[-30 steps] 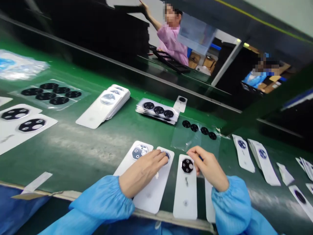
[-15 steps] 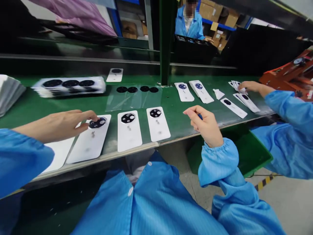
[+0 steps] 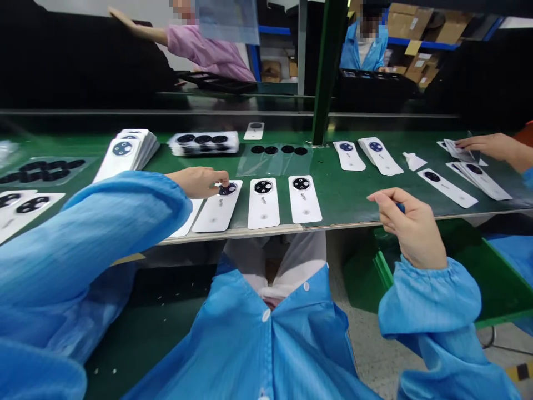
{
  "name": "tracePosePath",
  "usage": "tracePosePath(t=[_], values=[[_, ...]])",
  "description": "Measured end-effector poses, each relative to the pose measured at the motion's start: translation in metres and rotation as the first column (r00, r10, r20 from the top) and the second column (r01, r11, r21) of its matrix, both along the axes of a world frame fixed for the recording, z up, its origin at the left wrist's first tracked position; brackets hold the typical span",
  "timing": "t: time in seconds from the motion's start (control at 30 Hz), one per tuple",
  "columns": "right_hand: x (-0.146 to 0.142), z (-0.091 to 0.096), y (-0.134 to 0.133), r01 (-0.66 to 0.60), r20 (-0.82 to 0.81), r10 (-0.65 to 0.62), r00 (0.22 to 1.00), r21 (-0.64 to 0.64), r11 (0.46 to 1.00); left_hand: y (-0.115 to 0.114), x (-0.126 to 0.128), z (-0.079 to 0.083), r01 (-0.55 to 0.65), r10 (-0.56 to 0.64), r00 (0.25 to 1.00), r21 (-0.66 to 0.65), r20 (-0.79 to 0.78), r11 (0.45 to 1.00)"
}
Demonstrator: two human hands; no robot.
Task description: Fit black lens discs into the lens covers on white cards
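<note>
My left hand [image 3: 199, 182] rests over a white phone back panel [image 3: 217, 214], its thumb and index finger bent together at the black camera disc [image 3: 227, 190]. Whether something thin is pinched there I cannot tell. Two more white panels lie to its right, the nearer [image 3: 264, 212] and the farther [image 3: 306, 206], each with a black camera disc. Part of another panel [image 3: 186, 222] shows under my left wrist. My right hand [image 3: 410, 225] is closed in front of the bench edge, around a small blue object [image 3: 400, 207] mostly hidden by the fingers.
Behind the panels lie a clear sheet with black discs [image 3: 275, 162] and a panel stack [image 3: 204, 145]. More panels [image 3: 378, 155] sit right, near a co-worker's hand [image 3: 489, 145]. A green post [image 3: 327, 72] rises from the bench; a green bin [image 3: 491, 272] stands below.
My view has swung left, so the bench things appear farther right. My left finger and thumb have drawn closer together at the camera disc. My right hand keeps its closed shape.
</note>
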State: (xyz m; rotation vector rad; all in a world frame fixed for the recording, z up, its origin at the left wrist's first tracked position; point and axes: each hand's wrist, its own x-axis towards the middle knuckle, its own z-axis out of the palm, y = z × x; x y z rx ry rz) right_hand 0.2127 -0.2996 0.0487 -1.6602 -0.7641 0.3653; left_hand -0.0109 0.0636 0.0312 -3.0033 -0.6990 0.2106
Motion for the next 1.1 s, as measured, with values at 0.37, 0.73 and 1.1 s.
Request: tracePosePath(t=[0.37, 0.73, 1.1], values=[[-0.006, 0.003, 0.015, -0.059, 0.035, 0.061, 0.998, -0.046, 0.997, -0.008, 0.004, 0.016, -0.028, 0.019, 0.992, -0.072, -0.125, 0.997], [-0.047, 0.001, 0.198, -0.492, 0.309, 0.642, 0.701, -0.443, 0.75, -0.02, -0.047, 0.002, 0.051, -0.023, 0.961, -0.095, 0.275, 0.994], [-0.084, -0.038, 0.325, -0.484, 0.262, 0.806, 0.53, -0.688, 0.541, -0.073, -0.067, -0.055, 0.034, -0.125, 0.728, 0.147, 0.674, 0.989]])
